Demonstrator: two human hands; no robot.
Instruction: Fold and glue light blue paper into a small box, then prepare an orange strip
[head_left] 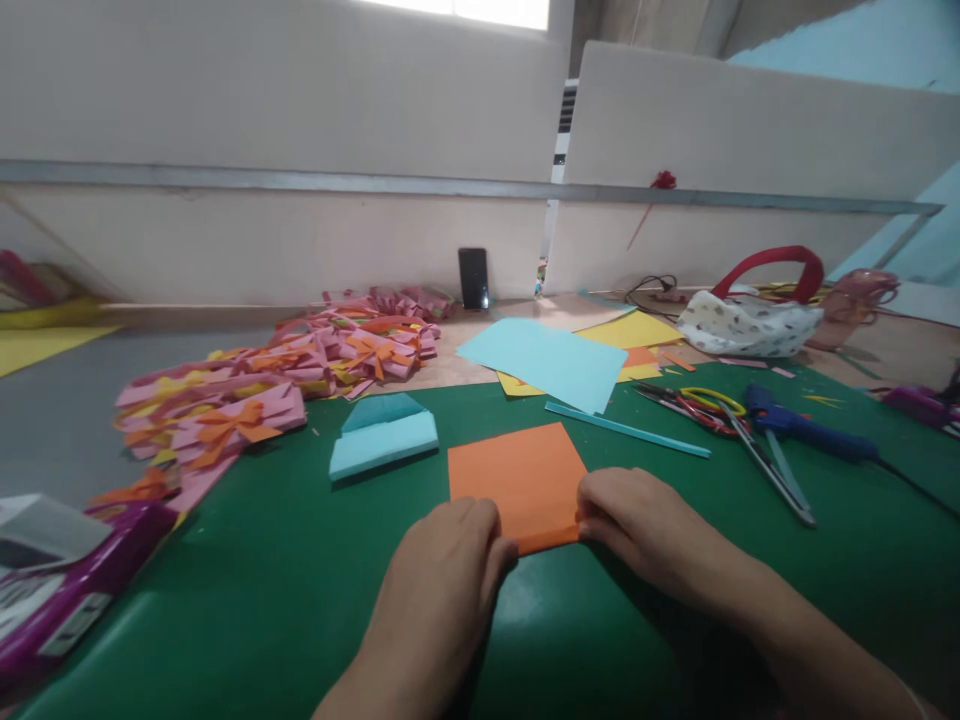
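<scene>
An orange paper sheet [516, 474] lies flat on the green cutting mat [300, 580], its near edge folded over. My left hand [444, 565] has its fingers curled down onto the sheet's near left corner. My right hand [637, 520] pinches the near right corner of the same sheet. A folded light blue paper piece [382, 436] rests on the mat just left of the orange sheet. A thin light blue strip [626, 429] lies to the right of it.
A pile of pink and orange folded paper pieces [277, 375] spreads at the left. Light blue [544, 358] and yellow sheets [634, 330] lie behind. Scissors [739, 430], a blue glue gun [799, 425], a patterned bag [750, 320], a phone [473, 277] and a purple case [67, 590] surround the mat.
</scene>
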